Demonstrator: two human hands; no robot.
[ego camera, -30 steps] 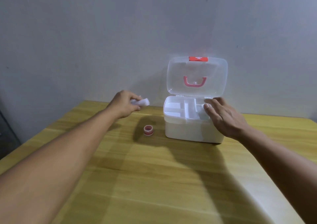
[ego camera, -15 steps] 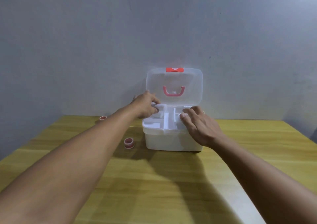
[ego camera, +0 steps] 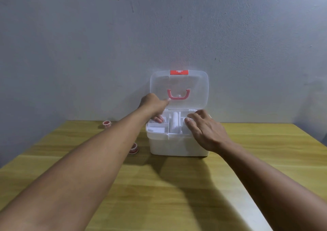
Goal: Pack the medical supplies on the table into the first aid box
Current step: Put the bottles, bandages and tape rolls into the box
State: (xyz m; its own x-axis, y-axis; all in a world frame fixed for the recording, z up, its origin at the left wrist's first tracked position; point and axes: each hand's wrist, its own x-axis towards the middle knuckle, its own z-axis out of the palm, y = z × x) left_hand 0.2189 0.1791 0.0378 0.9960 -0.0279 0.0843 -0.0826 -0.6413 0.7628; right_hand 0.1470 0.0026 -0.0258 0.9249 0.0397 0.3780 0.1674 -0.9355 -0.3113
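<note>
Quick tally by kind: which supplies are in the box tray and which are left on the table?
White bandage roll in the first aid box tray: 1
Red-and-white tape rolls on the table: 2, near, far
Total: 3
</note>
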